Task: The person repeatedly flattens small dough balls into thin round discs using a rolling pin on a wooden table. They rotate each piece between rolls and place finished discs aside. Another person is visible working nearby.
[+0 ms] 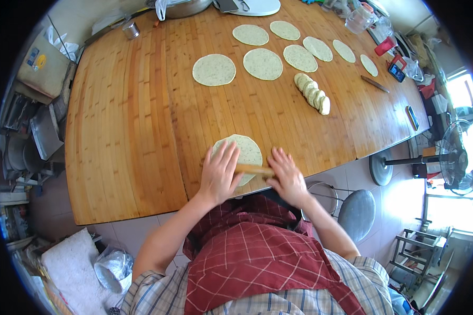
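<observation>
A short wooden rolling pin [256,170] lies across a round sheet of speckled dough [246,147] at the table's near edge. My left hand [219,173] rests over the pin's left end with its fingers stretched out above the dough. At the other end, my right hand [287,175] lies over the pin, fingers extended forward. Both palms press on the pin rather than wrap it. Beyond them, a row of overlapping dough pieces [312,93] sits right of centre, and several flattened dough rounds [214,70] are spread over the far part of the table.
The wooden table [122,130] bears another wooden pin [375,84], phones [412,117] and a plastic jug [360,18] towards the right. A metal can [131,30] stands far left. On the floor to the right are a round stool [356,215] and a standing fan [455,157].
</observation>
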`<state>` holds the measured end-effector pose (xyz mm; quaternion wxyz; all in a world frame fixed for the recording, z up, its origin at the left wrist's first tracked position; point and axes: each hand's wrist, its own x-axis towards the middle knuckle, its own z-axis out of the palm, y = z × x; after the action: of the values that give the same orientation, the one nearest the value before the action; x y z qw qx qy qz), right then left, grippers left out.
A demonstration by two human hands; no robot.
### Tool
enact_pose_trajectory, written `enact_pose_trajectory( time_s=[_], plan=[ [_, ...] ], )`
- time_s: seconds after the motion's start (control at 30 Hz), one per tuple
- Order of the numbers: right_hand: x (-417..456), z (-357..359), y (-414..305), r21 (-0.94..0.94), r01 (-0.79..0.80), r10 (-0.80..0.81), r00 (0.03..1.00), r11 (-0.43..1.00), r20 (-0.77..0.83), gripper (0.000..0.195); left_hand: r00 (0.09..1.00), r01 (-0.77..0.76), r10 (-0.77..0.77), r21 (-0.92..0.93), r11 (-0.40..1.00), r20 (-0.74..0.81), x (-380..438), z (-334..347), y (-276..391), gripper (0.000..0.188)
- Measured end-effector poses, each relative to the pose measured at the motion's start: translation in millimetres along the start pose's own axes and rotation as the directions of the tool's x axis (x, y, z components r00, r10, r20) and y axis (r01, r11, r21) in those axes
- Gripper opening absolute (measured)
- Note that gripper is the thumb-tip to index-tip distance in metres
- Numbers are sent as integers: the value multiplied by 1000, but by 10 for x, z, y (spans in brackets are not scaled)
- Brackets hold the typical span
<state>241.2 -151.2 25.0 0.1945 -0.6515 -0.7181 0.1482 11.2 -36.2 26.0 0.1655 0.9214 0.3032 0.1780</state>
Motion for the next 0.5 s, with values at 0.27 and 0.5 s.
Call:
enact_pose_trajectory(
  time_s=[0.27,0.5],
  plan=[
    [154,-57,24,-130,185,-214,940,974,-265,25,966,211,-207,8,977,-157,-142,64,-191,51],
    [1308,-73,524,-228,115,-159,970,967,-183,42,881,470,-434,263,842,-187,690,156,-544,58]
  ],
)
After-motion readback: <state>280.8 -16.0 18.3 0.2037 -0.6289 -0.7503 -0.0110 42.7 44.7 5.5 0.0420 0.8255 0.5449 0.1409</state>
